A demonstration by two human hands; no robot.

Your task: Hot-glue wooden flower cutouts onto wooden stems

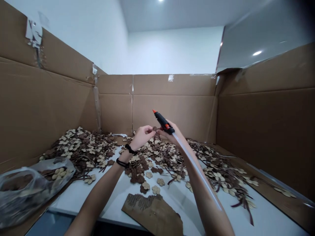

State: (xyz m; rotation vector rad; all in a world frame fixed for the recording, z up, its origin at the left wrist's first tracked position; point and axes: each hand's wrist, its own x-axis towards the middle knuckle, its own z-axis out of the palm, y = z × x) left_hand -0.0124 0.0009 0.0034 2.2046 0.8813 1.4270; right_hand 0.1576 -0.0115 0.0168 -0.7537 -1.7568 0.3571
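My right hand [172, 133] grips a black hot glue gun [162, 122] with an orange nozzle that points up and to the left. A long clear glue stick [197, 168] trails from its back along my forearm. My left hand [142, 135] pinches a small dark wooden piece [154, 128] right beside the gun and my right fingers. Both hands are raised above a white table [172, 200] strewn with small wooden flower cutouts [157, 189], light and dark. Two black bands sit on my left wrist.
Tall cardboard walls [172, 105] surround the table on three sides. A heap of cutouts [81, 147] lies at the left and another [221, 170] at the right. A clear plastic bag [27, 188] of pieces rests at the near left. A brown wooden scrap [155, 213] lies at the front edge.
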